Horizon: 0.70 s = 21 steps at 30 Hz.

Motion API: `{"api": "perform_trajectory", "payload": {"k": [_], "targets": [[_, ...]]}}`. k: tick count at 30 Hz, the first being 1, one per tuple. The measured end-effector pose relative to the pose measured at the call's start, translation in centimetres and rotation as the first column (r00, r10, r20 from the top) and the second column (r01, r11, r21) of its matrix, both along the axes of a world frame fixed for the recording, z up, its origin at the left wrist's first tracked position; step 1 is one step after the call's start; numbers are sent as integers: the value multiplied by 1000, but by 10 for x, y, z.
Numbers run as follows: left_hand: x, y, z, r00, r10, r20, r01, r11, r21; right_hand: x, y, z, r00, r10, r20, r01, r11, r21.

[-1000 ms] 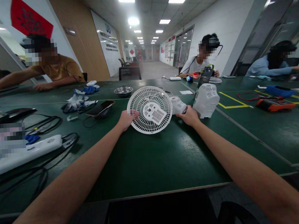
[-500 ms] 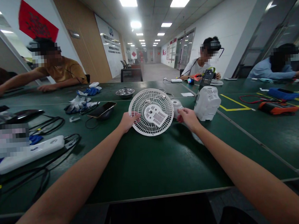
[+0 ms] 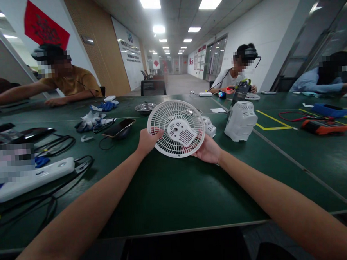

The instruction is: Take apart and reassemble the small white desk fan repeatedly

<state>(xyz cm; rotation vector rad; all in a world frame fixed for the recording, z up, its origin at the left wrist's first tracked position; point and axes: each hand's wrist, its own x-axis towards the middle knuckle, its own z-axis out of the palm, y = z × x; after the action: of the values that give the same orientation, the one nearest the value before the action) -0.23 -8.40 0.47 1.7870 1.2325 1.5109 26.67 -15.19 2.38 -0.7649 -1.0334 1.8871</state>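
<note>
A round white fan grille [image 3: 182, 132] with a solid vented centre is held up over the green table, tilted toward me. My left hand [image 3: 147, 142] grips its left rim, thumb on the near face. At the lower right rim is my right hand [image 3: 209, 149], its fingers partly behind the grille and seen through the bars. Just past the grille's right side, a small white vented part [image 3: 209, 126] is partly hidden. A white plastic housing [image 3: 241, 121] stands upright farther right.
A metal bowl [image 3: 145, 107] lies beyond the grille. Left are a phone [image 3: 119, 127], gloves [image 3: 94, 121], cables and a white power strip [image 3: 38, 178]. An orange-and-black meter [image 3: 324, 127] lies far right. Several people sit around the table, one behind a dark bottle [image 3: 240, 91].
My right hand has moved left from beside the small white part to the grille's lower right rim. The grille has tilted back somewhat; my left hand keeps its hold.
</note>
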Motion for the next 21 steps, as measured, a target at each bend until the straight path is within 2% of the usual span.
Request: {"api": "perform_trajectory", "payload": {"k": [3,5,9,11,13,15,17,21], "targets": [[9,-10,7,993,71,-94,-59,991,123,1,-1,0,995,-98,5,97,988,121],[14,-13,9,992,72,-100,-60,992,114,0,-4,0,987,-158,16,152,968,199],[14,-9,4,997,-79,-3,79,997,18,-3,-4,1,942,-335,10,320,907,274],[10,-3,0,984,-138,115,144,989,-42,-2,-3,2,888,-459,-6,437,842,316],[6,3,-4,964,-146,224,180,974,-140,1,-2,5,836,-549,13,503,775,383],[3,6,-6,944,-148,294,231,933,-275,6,-3,8,806,-588,66,497,733,465],[2,7,-6,905,-175,388,328,867,-374,9,-5,9,792,-599,117,454,706,544],[2,2,3,736,-231,636,571,718,-399,13,-4,2,743,-638,200,336,615,713]]}}
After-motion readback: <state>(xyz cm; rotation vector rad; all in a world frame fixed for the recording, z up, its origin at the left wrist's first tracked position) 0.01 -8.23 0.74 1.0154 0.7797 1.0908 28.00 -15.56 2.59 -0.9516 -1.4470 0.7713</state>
